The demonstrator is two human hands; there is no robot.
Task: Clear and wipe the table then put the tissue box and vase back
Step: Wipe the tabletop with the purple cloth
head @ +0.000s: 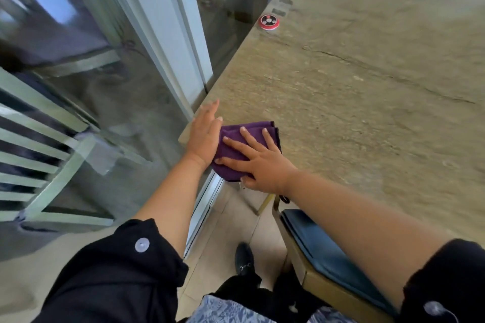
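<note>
Lying under the right hand's (258, 162) spread fingers, the purple cloth (244, 139) meets the left hand's (204, 136) straight, pressed-together fingers at the table (367, 86) corner.

No readable text, brand, number or sign anywhere. Round red call button with black face (269, 22) at far edge of stone-look tabletop (367, 92) bears small white-and-red marks, too blurred to read. Two grey rectangular patches (283, 6) beyond it, no legible characters.
</note>
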